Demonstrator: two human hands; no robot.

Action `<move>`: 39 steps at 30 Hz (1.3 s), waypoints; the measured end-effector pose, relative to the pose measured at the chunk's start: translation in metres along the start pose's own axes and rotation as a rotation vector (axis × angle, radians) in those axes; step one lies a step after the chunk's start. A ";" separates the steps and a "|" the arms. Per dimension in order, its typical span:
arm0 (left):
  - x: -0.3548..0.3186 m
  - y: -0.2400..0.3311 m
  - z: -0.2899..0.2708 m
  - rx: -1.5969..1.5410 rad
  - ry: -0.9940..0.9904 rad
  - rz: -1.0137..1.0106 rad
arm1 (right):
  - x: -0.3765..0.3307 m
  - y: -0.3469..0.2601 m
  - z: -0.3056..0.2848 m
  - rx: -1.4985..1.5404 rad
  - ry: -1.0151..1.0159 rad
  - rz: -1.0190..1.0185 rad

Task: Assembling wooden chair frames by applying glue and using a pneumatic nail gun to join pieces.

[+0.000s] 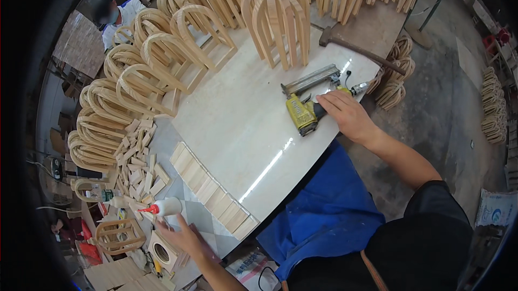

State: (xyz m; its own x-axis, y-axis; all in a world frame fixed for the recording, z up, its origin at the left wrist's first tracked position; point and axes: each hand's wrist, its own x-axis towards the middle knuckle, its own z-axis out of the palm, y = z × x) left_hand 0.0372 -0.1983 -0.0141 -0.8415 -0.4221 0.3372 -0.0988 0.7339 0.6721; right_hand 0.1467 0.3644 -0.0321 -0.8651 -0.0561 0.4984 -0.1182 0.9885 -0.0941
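Observation:
My right hand [348, 114] is wrapped round the grip of a yellow pneumatic nail gun [301, 114] on the pale tabletop [226, 113]. An air hose fitting [360, 88] shows at its back end. At the lower left, my left hand [181, 236] has its fingers apart, close beside a white glue bottle [169, 206] with a red nozzle, tipped on its side. Whether a finger touches the bottle, I cannot tell. Between my hands, a row of flat wooden strips [208, 185] lies along the table's near left part.
Arched wooden frames [275, 15] stand along the far and left edges. A hammer [356, 48] lies at the far right. Loose wooden offcuts [137, 158] are heaped at left, near a wooden block with a round hole [162, 252]. A person [121, 18] is at the upper left.

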 end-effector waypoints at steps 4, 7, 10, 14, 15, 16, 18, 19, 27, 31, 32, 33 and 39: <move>-0.083 -0.006 -0.019 0.102 -0.135 0.395 | 0.018 0.004 -0.015 0.174 0.012 0.161; -0.122 0.046 -0.046 0.162 -0.541 0.709 | 0.068 -0.004 -0.049 0.308 0.119 0.267; -0.129 0.056 -0.034 0.169 -0.593 0.770 | 0.145 0.005 -0.063 0.453 0.281 0.504; -0.124 0.043 -0.033 0.146 -0.601 0.722 | 0.187 0.036 -0.042 0.283 0.033 0.532; -0.122 0.041 -0.032 0.130 -0.604 0.710 | 0.194 0.042 -0.038 0.213 -0.042 0.539; -0.121 0.039 -0.032 0.129 -0.580 0.673 | 0.194 0.045 -0.031 0.209 0.001 0.510; -0.117 0.031 -0.032 0.095 -0.592 0.658 | 0.190 0.047 -0.024 0.207 0.027 0.434; -0.116 0.029 -0.032 0.078 -0.600 0.649 | 0.191 0.050 -0.022 0.224 0.015 0.479; -0.108 0.039 -0.039 0.046 -0.642 0.691 | 0.216 0.048 -0.031 0.386 0.005 0.602; -0.109 0.048 -0.036 0.080 -0.622 0.753 | 0.225 0.050 -0.049 0.210 0.178 0.494; -0.109 0.047 -0.035 0.067 -0.592 0.766 | 0.231 0.045 -0.065 0.066 0.258 0.411; -0.109 0.046 -0.035 0.060 -0.568 0.779 | 0.238 0.030 -0.081 0.068 0.254 0.424; -0.108 0.048 -0.030 -0.040 -0.520 0.772 | 0.256 -0.046 -0.152 0.067 0.553 0.108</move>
State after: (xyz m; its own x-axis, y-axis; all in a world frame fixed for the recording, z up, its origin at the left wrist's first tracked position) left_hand 0.1396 -0.1338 0.0018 -0.7994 0.4742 0.3690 0.5979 0.6889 0.4099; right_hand 0.0045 0.3261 0.2313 -0.4918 0.1446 0.8586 -0.0899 0.9724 -0.2152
